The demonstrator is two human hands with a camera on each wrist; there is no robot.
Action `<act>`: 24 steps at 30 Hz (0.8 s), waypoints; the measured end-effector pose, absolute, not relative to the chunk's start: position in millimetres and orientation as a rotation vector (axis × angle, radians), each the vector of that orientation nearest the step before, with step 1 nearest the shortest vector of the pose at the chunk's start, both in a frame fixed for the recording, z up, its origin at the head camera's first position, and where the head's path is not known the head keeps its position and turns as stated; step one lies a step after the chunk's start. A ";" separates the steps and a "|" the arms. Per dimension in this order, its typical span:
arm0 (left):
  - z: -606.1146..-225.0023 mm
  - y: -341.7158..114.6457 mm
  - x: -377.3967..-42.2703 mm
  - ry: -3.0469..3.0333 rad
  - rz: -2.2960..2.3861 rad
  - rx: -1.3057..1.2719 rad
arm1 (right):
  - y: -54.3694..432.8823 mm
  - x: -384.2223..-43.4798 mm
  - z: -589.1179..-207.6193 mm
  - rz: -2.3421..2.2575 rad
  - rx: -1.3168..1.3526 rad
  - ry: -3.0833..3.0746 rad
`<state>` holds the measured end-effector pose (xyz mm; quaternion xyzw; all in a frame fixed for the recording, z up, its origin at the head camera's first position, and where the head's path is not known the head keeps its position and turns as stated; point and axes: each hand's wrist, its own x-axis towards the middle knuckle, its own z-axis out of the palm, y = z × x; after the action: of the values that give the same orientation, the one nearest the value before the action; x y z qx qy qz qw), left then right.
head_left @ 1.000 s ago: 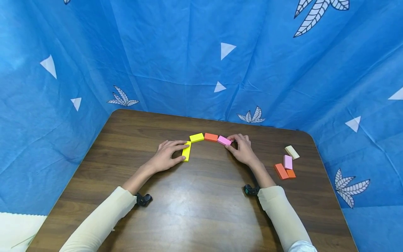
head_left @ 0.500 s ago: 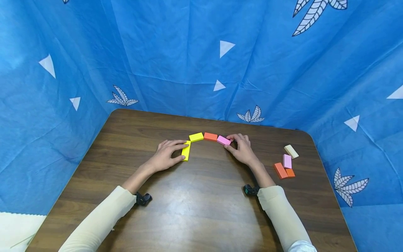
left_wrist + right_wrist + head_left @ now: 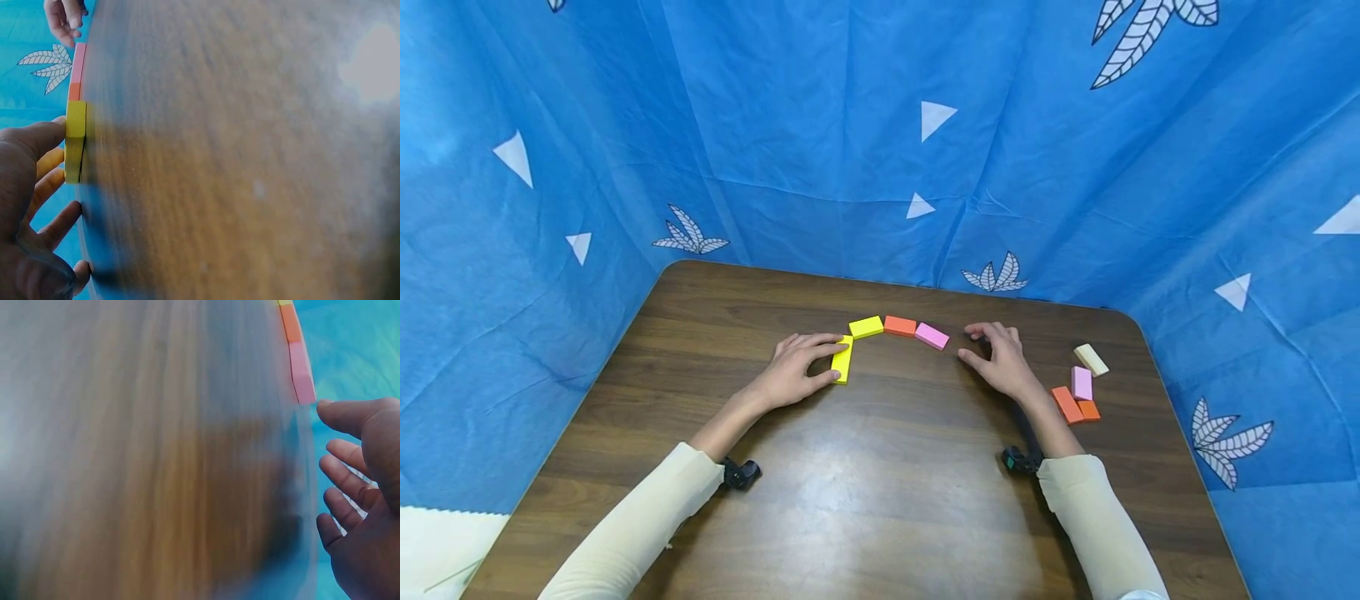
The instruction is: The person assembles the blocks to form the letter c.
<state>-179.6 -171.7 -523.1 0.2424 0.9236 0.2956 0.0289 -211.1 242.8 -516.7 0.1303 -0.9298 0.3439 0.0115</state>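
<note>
In the head view, my left hand (image 3: 800, 369) rests on a yellow block (image 3: 842, 364) lying flat. Its forefinger reaches straight over the far end and its thumb touches the near end. A second yellow block (image 3: 866, 327), an orange-red block (image 3: 900, 325) and a pink block (image 3: 932, 336) carry on from it in a curved row. Just right of the pink block is my right hand (image 3: 1002, 362), apart from it and holding nothing, fingers loosely bent. The right wrist view shows a gap between the thumb (image 3: 340, 416) and the pink block's end (image 3: 304, 387).
On the right of the wooden table (image 3: 850, 500) lie a cream block (image 3: 1091, 360), a pink block (image 3: 1082, 383), an orange-red block (image 3: 1067, 405) and a smaller orange block (image 3: 1088, 410). A blue patterned cloth (image 3: 820, 150) hangs behind the table and along its sides.
My right hand has let go of the pink block and moved right, away from it. The pink block stays at the row's end. My left hand has stayed on the yellow block.
</note>
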 end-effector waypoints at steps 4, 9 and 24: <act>-522.5 -171.1 -178.2 2.847 0.915 0.749 | 260.3 -203.5 -515.9 1.070 0.370 -2.902; -522.2 -171.3 -177.9 2.846 0.919 0.749 | 281.1 -190.7 -513.4 1.037 0.308 -2.909; -521.6 -172.0 -177.8 2.852 0.909 0.747 | 334.0 -141.0 -511.4 0.943 0.187 -2.861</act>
<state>-177.8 -172.0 -521.6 0.2421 0.9240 0.2947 0.0282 -141.0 334.0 -511.4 0.0617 -0.9461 0.3119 0.0619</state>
